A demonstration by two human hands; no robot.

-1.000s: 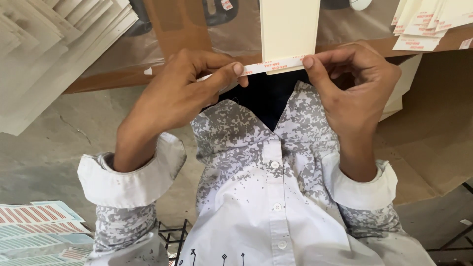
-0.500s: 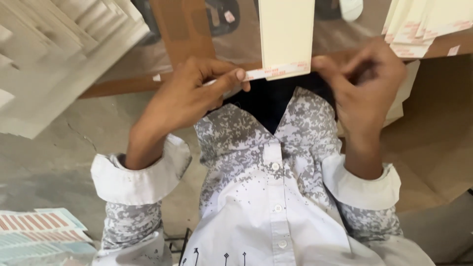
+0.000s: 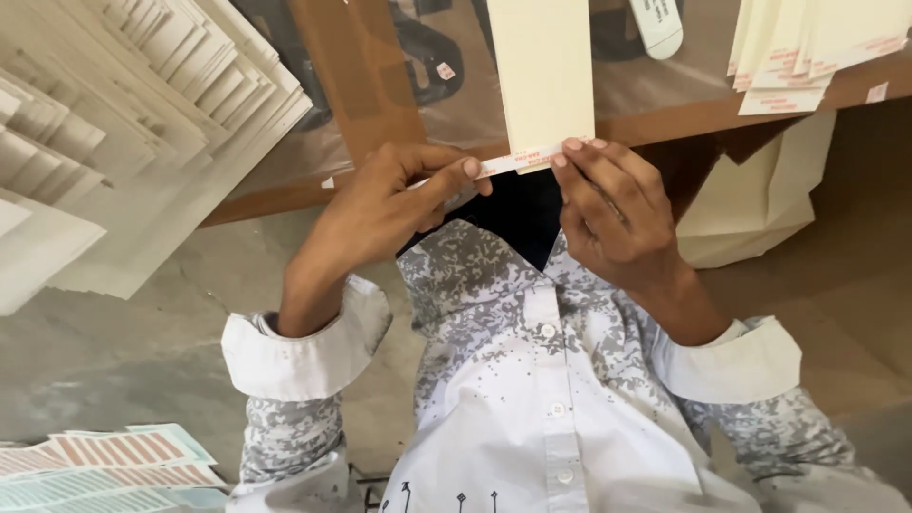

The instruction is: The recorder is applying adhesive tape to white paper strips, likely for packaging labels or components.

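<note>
One cream card strip (image 3: 543,71) lies flat on the brown surface (image 3: 665,119), its near end overhanging the surface edge at centre. Across that near end runs one narrow white tape strip with red print (image 3: 508,161). The left hand (image 3: 385,204) pinches the tape's left end between thumb and forefinger, just left of the card. The right hand (image 3: 613,204) presses fingertips (image 3: 573,145) on the tape at the card's near right corner; its other fingers are curled under.

One fanned pile of similar cream strips (image 3: 807,52) with red-printed ends lies far right on the surface, well apart from the hands. One large stack of pale folded card pieces (image 3: 123,123) fills the far left. One bundle of striped red and green sheets (image 3: 95,470) lies near left on the floor. One cream folded sheet (image 3: 760,199) hangs below the surface edge at right. Both white cuffs are turned back, clear of the work.
</note>
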